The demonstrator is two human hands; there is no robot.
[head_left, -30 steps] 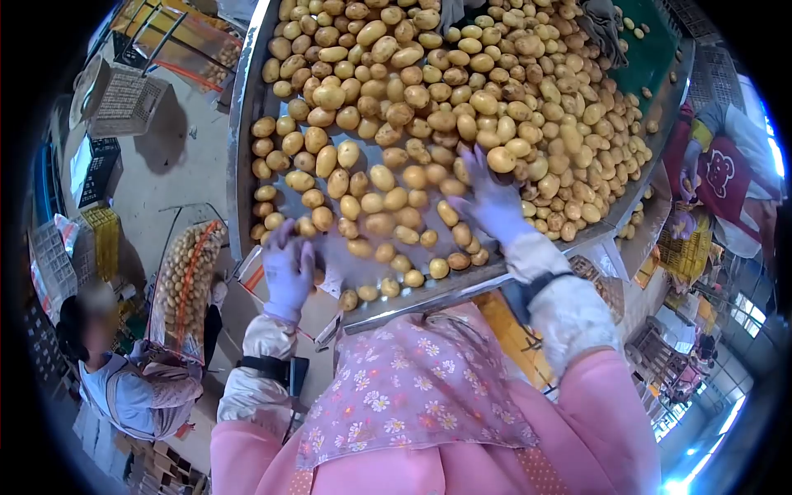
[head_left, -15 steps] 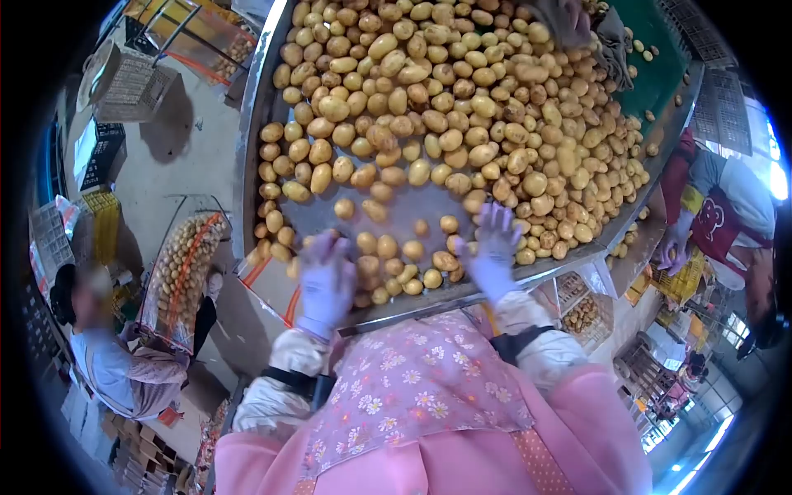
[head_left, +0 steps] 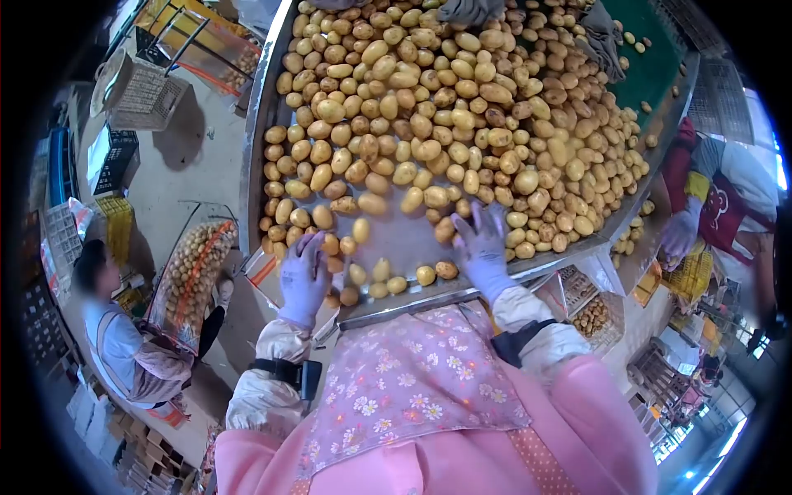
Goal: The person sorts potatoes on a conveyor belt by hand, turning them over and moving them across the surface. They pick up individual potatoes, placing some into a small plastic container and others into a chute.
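Many yellow potatoes (head_left: pixel 525 180) cover a metal-rimmed sorting table (head_left: pixel 406 239) in front of me. My left hand (head_left: pixel 304 279), in a pale purple glove, is at the table's near left corner with its fingers apart. It rests beside a few potatoes (head_left: pixel 331 244) and grips none that I can see. At the right of the thinned-out patch, my right hand (head_left: pixel 485 254) is gloved the same way. Its fingers are spread against the edge of the pile, touching a potato (head_left: pixel 445 229). Several loose potatoes (head_left: pixel 379 289) lie along the near rim between my hands.
Grey-gloved hands (head_left: pixel 470 10) of someone else reach in at the far side. A co-worker in a red apron (head_left: pixel 716 216) stands on the right. On the left, another person (head_left: pixel 124 338) is beside a mesh sack of potatoes (head_left: pixel 194 276). Crates (head_left: pixel 148 95) stand on the floor.
Potatoes between my hands have dropped in number along the near rim, and more bare table shows. My left hand has shifted slightly left, my right hand slightly down. The far grey-gloved hand has moved left.
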